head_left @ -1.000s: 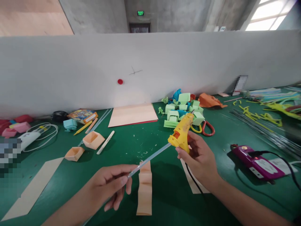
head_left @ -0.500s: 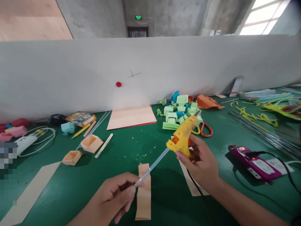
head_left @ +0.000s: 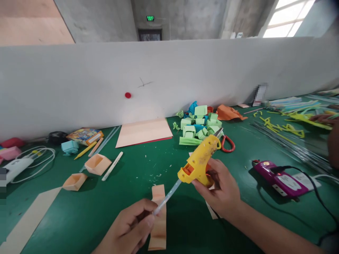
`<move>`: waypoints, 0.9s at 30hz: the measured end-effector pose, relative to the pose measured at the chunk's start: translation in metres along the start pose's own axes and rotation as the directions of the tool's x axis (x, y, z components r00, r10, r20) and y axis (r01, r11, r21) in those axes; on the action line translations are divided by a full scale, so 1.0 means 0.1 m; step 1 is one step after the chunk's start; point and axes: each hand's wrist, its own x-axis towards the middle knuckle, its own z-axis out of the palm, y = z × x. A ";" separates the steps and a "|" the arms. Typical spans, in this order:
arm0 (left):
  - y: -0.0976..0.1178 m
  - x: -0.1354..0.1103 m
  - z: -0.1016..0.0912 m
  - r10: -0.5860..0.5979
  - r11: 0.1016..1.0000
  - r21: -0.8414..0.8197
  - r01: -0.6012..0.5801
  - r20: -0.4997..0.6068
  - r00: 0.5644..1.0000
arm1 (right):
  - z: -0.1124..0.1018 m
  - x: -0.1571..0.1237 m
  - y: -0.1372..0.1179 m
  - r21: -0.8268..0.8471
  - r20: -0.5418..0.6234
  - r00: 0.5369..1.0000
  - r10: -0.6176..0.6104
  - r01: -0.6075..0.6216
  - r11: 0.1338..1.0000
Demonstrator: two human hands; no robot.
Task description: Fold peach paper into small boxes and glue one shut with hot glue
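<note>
My right hand [head_left: 218, 188] is wrapped round the handle of a yellow hot glue gun [head_left: 199, 160], its metal nozzle pointing up and away to the right. A translucent glue stick [head_left: 169, 194] reaches from the gun's rear opening down to my left hand [head_left: 137, 224], which pinches its free end between thumb and fingers. Beneath the stick, a folded peach paper strip [head_left: 159, 231] lies on the green table. Another pale strip [head_left: 212, 211] is partly hidden by my right hand.
Two peach paper boxes [head_left: 97, 164] stand to the left near a white stick [head_left: 112, 165]. Green folded paper pieces [head_left: 189, 131] and red-handled scissors [head_left: 228, 144] lie behind the gun. A purple power strip [head_left: 280, 178] with a black cord is at right. Another person's hand [head_left: 321, 119] shows far right.
The glue gun and my right hand have come lower and nearer my left hand, so less of the glue stick shows between them. The whole view has shifted slightly.
</note>
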 end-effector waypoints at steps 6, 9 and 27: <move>0.03 -0.01 0.03 0.008 1.000 -0.013 -0.010 -0.120 0.993 | -0.02 0.04 -0.01 -0.033 -0.044 0.989 -0.141 0.140 0.990; 0.04 -0.02 0.07 0.021 1.000 -0.019 -0.023 -0.097 0.995 | -0.01 0.02 0.00 -0.030 -0.019 0.983 -0.184 0.184 0.982; 0.08 -0.13 0.02 -0.071 0.997 -0.018 0.075 0.163 0.984 | 0.06 -0.05 0.06 0.174 0.154 0.984 0.087 -0.114 0.978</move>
